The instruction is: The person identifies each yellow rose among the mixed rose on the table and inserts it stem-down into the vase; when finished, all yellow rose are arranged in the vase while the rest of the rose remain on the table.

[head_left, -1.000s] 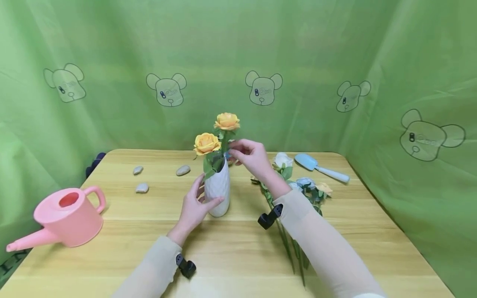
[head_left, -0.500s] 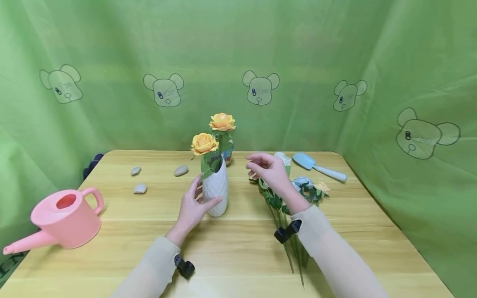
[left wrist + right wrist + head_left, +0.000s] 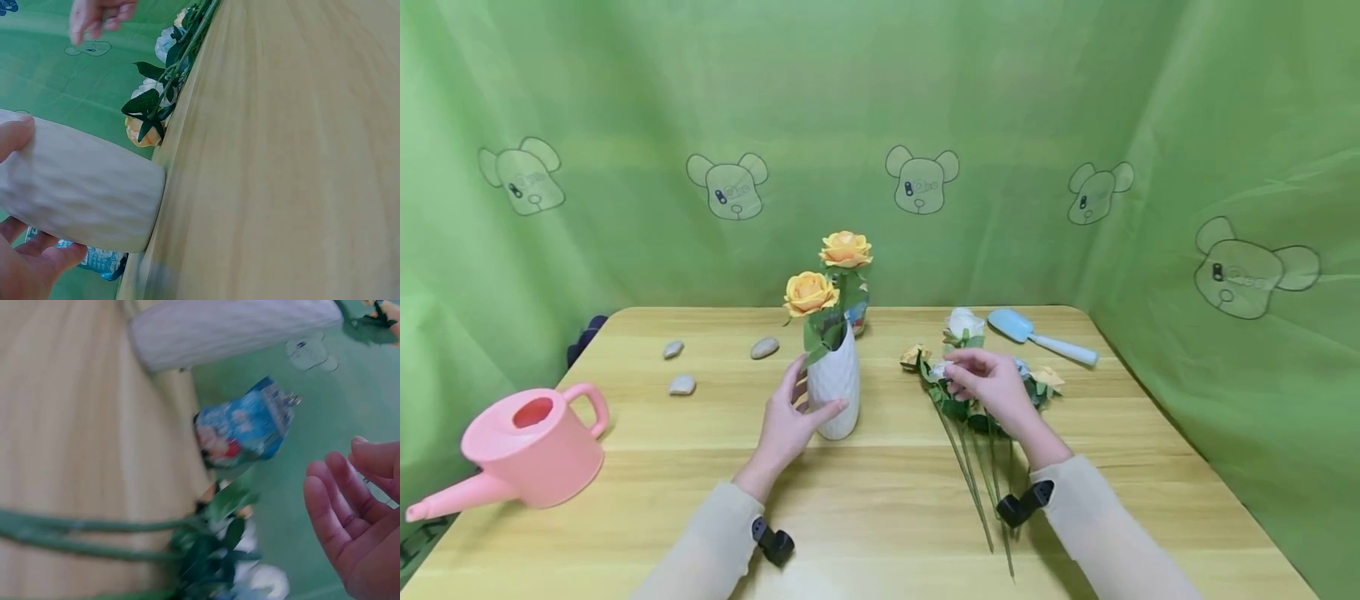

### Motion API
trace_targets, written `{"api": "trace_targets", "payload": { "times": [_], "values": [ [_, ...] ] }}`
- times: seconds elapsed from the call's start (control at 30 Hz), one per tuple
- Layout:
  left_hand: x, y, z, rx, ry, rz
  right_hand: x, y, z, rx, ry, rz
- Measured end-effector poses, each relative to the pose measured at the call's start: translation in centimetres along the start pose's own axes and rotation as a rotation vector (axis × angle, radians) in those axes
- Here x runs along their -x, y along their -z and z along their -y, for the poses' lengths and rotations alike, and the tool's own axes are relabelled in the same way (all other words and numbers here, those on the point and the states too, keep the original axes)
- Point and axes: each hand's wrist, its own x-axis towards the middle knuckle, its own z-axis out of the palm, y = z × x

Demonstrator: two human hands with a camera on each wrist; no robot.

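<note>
A white textured vase stands upright on the table, with two yellow-orange roses and their leaves in its mouth. My left hand grips the vase low on its side, thumb across the front; the left wrist view shows thumb and fingers on either side of the vase. Over the pile of loose artificial flowers on the right is my right hand, fingers loosely bent. In the right wrist view that hand holds nothing, and green stems lie below it.
A pink watering can stands at the left. Several grey stones lie behind it toward the middle. A light blue trowel is at the back right. Behind the vase is a blue printed bag. Green curtain encloses the table.
My right hand has moved away from the roses in the vase, rightward and down to above the loose flowers. The left hand stays on the vase.
</note>
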Motion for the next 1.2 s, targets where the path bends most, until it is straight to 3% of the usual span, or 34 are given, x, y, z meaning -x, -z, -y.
{"api": "trace_targets", "payload": {
  "times": [0.23, 0.7, 0.93, 1.2],
  "values": [
    [-0.1, 0.2, -0.2, 0.008, 0.046, 0.03, 1.3, 0.5, -2.3, 0.044, -0.15, 0.011],
    [0.2, 0.2, -0.2, 0.021, 0.036, 0.02, 1.9, -0.7, -4.0, 0.168, -0.34, 0.04],
    [0.9, 0.2, -2.8, 0.018, 0.035, 0.028, 1.9, -1.5, -3.9, 0.234, -0.371, 0.043],
    [0.2, 0.1, -0.1, 0.017, 0.018, -0.006, 1.4, -2.7, -3.6, 0.371, -0.375, 0.054]
  ]
}}
